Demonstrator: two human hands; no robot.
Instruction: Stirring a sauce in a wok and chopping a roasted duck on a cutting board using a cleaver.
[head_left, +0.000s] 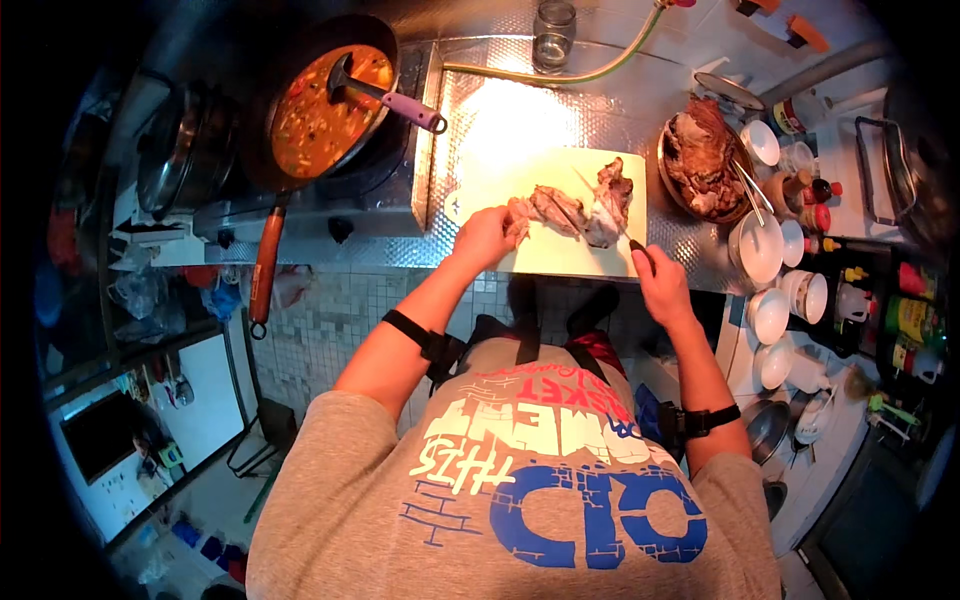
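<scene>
Pieces of cooked meat (557, 210) lie on a pale cutting board (562, 259). At their left end, the fingers of my left hand (487, 231) pinch a piece of meat. My right hand (663, 279), at the board's right front edge, grips the dark handle of a knife (637, 246); its thin blade points up and left toward a larger bony chunk of meat (611, 202). Most of the blade is hard to make out against the meat and bright board. To the right, a bowl (663, 176) holds a big heap of cooked meat, with metal tongs or chopsticks (752, 191) leaning over its side.
At the left, a wok (259, 161) of red stew with a purple-handled ladle (412, 111) sits on the stove, its wooden handle (266, 270) projecting over the counter edge. A glass jar (553, 37) and hose (600, 73) are behind the board. White bowls (769, 315) line the right.
</scene>
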